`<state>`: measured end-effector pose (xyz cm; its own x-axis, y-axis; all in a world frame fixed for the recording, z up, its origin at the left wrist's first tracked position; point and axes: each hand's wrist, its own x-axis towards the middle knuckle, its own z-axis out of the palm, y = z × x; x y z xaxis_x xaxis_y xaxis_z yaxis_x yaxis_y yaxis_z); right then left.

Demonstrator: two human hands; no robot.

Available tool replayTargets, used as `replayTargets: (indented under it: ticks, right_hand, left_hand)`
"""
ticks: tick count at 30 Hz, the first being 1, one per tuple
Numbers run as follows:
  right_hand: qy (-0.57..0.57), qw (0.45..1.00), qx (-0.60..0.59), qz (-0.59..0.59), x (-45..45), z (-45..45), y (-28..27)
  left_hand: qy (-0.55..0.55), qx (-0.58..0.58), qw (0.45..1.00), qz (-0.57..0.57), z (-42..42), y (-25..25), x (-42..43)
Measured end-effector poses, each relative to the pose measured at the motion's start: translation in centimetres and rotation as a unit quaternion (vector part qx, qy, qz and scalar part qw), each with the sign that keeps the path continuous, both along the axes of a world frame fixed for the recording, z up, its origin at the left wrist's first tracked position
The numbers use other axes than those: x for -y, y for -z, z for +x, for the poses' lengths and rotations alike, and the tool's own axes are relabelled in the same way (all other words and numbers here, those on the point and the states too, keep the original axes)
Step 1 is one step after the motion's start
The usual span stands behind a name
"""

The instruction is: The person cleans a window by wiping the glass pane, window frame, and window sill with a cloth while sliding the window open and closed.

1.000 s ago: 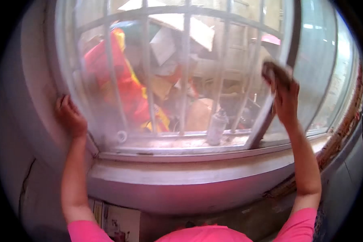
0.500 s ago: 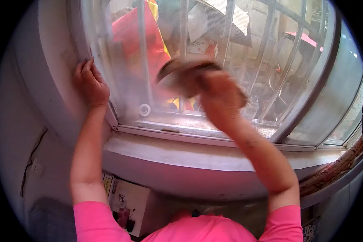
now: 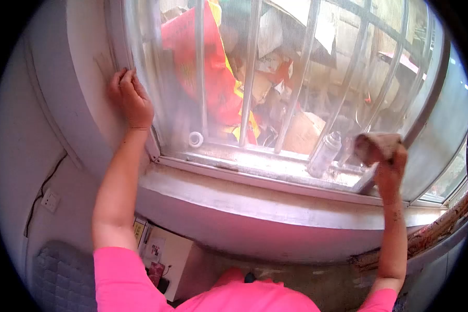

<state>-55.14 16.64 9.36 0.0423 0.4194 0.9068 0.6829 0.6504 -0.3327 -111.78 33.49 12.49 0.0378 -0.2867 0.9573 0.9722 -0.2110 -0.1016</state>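
Observation:
My left hand (image 3: 133, 101) rests against the left side of the window frame (image 3: 120, 47), its fingers bent over the frame's edge; nothing shows in it. On the right, my right hand (image 3: 391, 169) grips a brownish cloth (image 3: 378, 147), held at the lower right part of the window glass (image 3: 275, 73), near the dark upright frame bar. The glass looks hazy. Behind it are white metal bars, a red and yellow bag (image 3: 202, 67) and a clear bottle (image 3: 326, 155) on the outer ledge, just left of the cloth.
The inner sill (image 3: 234, 208) runs below the window. Lower left are a wall socket (image 3: 50, 200), a cable, a grey quilted seat (image 3: 62, 275) and a small white table (image 3: 184, 260) with items on it. A brown rolled bundle (image 3: 426, 234) lies at the right.
My right hand swept left across the glass with the cloth, then back to the lower right. My left hand stays on the frame. The view has shifted.

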Motion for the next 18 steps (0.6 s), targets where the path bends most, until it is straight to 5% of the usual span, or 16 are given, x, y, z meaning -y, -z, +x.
replayTargets:
  ticks: [3, 5, 12, 14, 15, 16, 18]
  right_hand:
    - [0.335, 0.908, 0.213, 0.137, 1.0, 5.0, -4.2]
    - [0.398, 0.86, 0.247, 0.204, 0.0, 6.3, -8.7]
    - [0.359, 0.814, 0.172, 0.423, -5.9, 1.1, -29.4]
    - [0.361, 0.843, 0.145, 0.371, -7.4, -1.3, -35.4]
    - [0.401, 0.798, 0.153, 0.423, -8.8, -2.9, -38.3]
    - [0.343, 0.837, 0.145, 0.401, -10.9, -2.2, -41.8]
    - [0.354, 0.81, 0.158, 0.441, -13.3, -6.9, -45.6]
  left_hand:
    - [0.021, 0.003, 1.0, -0.008, 0.0, 0.2, -0.2]
    - [0.015, 0.0, 1.0, -0.016, -0.2, 0.4, -0.2]
    - [0.029, 0.024, 0.998, -0.055, -0.3, 0.8, 0.5]
    - [0.05, 0.043, 0.996, -0.059, -0.1, 0.9, 0.5]
    - [0.061, 0.043, 0.996, -0.057, -0.2, 0.8, 0.5]
    - [0.07, 0.042, 0.995, -0.06, -0.1, 0.8, 0.4]
    - [0.075, 0.047, 0.994, -0.066, -0.1, 0.9, 0.5]
